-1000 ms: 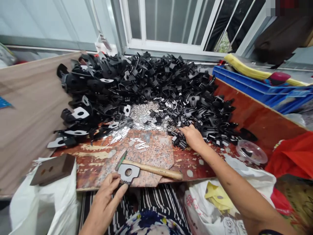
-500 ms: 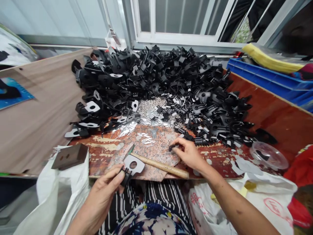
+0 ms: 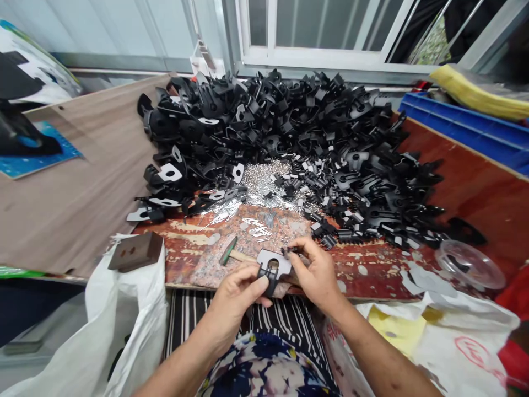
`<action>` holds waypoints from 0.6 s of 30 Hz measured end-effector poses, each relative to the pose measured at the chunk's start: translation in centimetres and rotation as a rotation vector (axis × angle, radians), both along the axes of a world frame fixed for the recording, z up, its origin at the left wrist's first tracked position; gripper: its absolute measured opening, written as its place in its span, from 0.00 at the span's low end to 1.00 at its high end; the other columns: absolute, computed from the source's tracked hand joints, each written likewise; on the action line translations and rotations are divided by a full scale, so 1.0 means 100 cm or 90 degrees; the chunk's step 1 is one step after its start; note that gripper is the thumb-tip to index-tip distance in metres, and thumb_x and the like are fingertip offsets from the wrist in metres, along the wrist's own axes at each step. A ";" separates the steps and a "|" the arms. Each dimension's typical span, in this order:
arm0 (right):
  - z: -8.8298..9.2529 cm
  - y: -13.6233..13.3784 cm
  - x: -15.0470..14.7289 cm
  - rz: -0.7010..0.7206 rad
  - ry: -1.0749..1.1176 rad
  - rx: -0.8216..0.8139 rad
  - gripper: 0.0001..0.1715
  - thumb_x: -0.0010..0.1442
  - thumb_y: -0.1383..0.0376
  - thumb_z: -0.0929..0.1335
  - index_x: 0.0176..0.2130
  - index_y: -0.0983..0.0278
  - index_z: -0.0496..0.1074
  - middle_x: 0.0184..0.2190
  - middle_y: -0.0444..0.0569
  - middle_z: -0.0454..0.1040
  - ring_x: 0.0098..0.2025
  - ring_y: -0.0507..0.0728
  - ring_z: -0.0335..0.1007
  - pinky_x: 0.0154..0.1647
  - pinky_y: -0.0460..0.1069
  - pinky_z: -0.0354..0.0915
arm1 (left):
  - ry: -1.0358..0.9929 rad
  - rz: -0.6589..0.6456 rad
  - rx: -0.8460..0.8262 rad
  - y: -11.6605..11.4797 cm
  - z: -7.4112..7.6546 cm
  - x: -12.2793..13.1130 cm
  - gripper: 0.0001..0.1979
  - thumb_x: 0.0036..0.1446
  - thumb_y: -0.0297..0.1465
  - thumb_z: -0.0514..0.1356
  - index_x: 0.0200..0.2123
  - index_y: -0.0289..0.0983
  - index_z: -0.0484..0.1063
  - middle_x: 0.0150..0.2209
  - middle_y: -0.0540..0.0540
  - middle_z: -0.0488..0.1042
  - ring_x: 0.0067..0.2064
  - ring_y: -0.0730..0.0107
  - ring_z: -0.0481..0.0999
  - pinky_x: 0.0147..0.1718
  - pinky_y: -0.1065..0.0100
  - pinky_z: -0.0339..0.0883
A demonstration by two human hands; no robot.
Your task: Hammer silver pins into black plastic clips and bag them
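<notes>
My left hand [image 3: 237,295] grips a flat grey metal bracket [image 3: 273,264] with a round hole, held over the near edge of the stone slab [image 3: 248,242]. My right hand [image 3: 316,270] pinches a small black clip [image 3: 289,251] against the bracket's right side. Both hands meet just above my lap. A wooden-handled hammer [image 3: 232,253] lies on the slab just behind the bracket, partly hidden by it. A large heap of black brackets and clips [image 3: 289,138] fills the table behind.
Shiny small pins [image 3: 260,182] lie spread before the heap, some on the slab. A brown block [image 3: 134,251] rests on a white bag [image 3: 119,320] at left. A clear dish [image 3: 467,262] sits at right, a blue crate [image 3: 467,129] beyond. White bags [image 3: 446,331] stand at lower right.
My right hand has left the heap with a small black clip and come back to the bracket. My left hand has carried the bracket right, toward the middle.
</notes>
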State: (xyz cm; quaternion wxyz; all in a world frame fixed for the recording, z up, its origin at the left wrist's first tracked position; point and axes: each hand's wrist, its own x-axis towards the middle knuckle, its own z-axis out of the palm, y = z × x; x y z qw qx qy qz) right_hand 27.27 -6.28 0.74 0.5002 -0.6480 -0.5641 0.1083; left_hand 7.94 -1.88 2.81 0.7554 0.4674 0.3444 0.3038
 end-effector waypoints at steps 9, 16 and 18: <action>-0.002 -0.005 -0.027 0.026 -0.055 0.122 0.16 0.64 0.71 0.66 0.44 0.54 0.78 0.40 0.44 0.83 0.45 0.59 0.79 0.71 0.70 0.47 | -0.049 -0.008 -0.044 -0.003 -0.004 0.012 0.12 0.51 0.39 0.72 0.32 0.36 0.81 0.40 0.45 0.70 0.39 0.66 0.72 0.35 0.67 0.77; -0.005 -0.014 -0.038 0.098 -0.007 0.094 0.23 0.64 0.72 0.64 0.51 0.51 0.77 0.44 0.45 0.82 0.50 0.60 0.77 0.70 0.69 0.50 | -0.041 -0.011 0.006 0.004 -0.012 0.004 0.10 0.52 0.38 0.71 0.33 0.37 0.83 0.41 0.45 0.67 0.38 0.69 0.72 0.33 0.69 0.78; -0.005 -0.019 -0.042 0.123 0.087 0.041 0.19 0.66 0.70 0.65 0.51 0.54 0.77 0.46 0.47 0.81 0.50 0.59 0.77 0.64 0.63 0.61 | -0.010 -0.008 0.050 0.007 -0.012 0.000 0.10 0.52 0.38 0.71 0.32 0.37 0.83 0.45 0.44 0.65 0.41 0.65 0.73 0.33 0.68 0.79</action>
